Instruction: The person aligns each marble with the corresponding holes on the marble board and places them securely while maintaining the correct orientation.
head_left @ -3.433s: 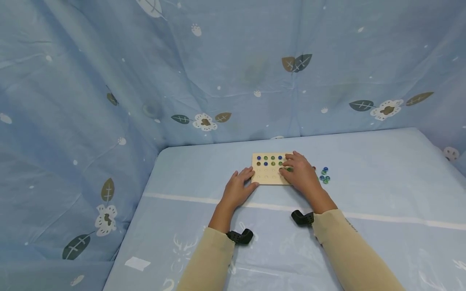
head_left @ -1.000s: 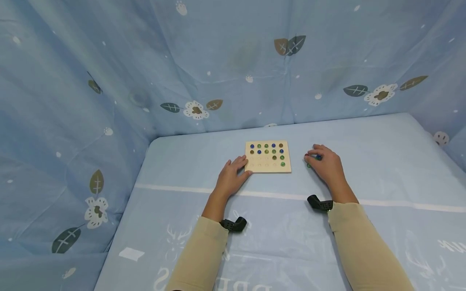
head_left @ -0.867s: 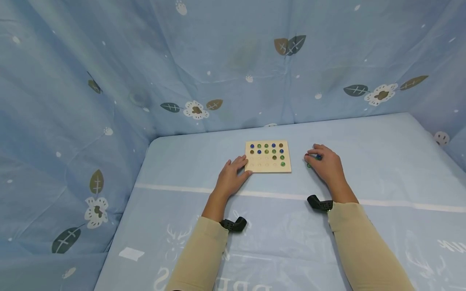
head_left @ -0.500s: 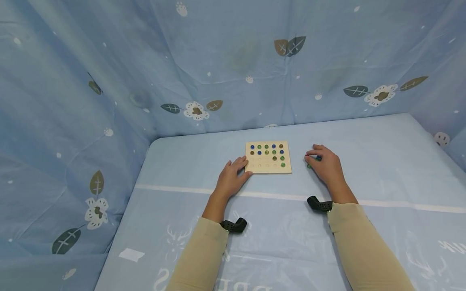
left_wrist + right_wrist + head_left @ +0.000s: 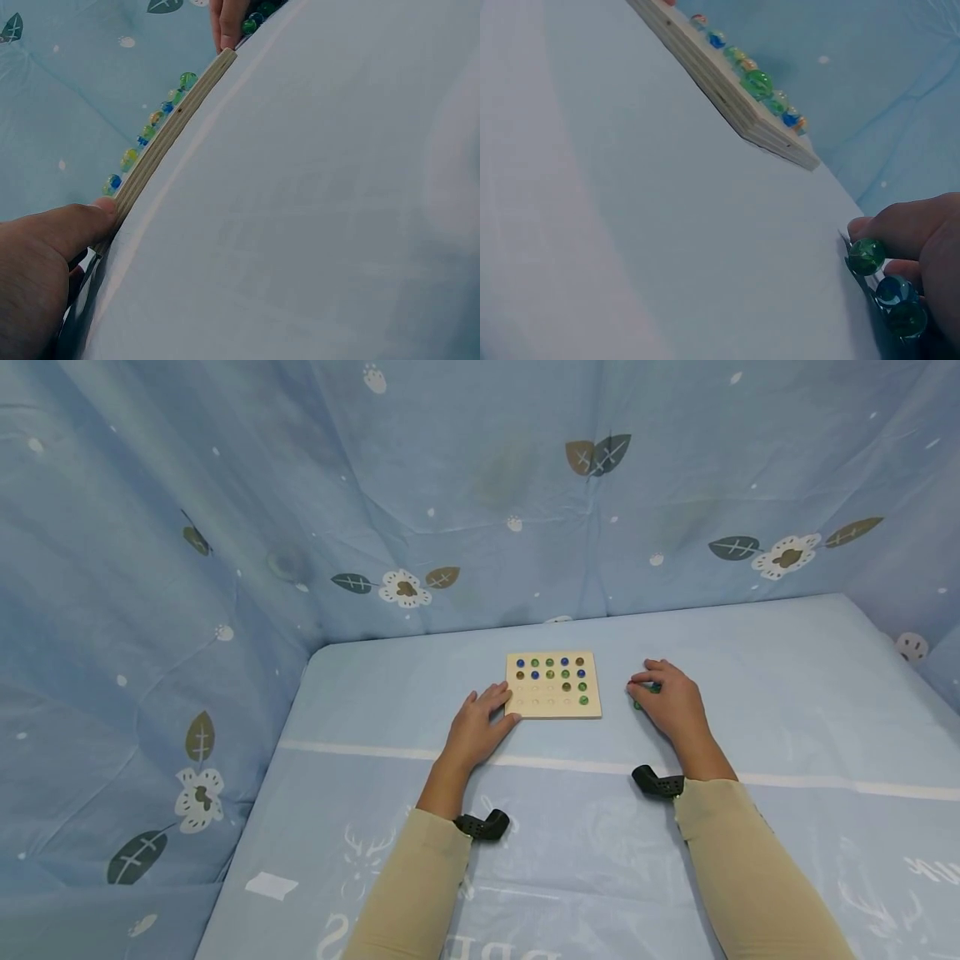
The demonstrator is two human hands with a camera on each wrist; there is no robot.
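Note:
A pale wooden board (image 5: 553, 713) with round hollows lies on the table. Colored glass marbles fill its two far rows, and a few more sit at the right of the nearer rows, including a green marble (image 5: 583, 700) by the near right corner. My left hand (image 5: 474, 728) rests at the board's left side, thumb (image 5: 101, 210) against the near edge. Right of the board, my right hand (image 5: 673, 700) is down among loose marbles, thumb and forefinger tips together at a small reddish marble (image 5: 631, 682), mostly hidden. Loose green (image 5: 867, 256) and blue (image 5: 894, 291) marbles lie beneath that palm.
A light-blue patterned cloth (image 5: 570, 827) covers the table, with a white stripe across it. Behind it hangs a blue curtain (image 5: 480, 510). A white patch (image 5: 272, 885) lies at the near left. Each wrist wears a black camera (image 5: 658, 782).
My right hand has gone from the board to the loose marbles at its right, where it stays almost still over the last second. The left hand keeps its place. The head view has shifted slightly.

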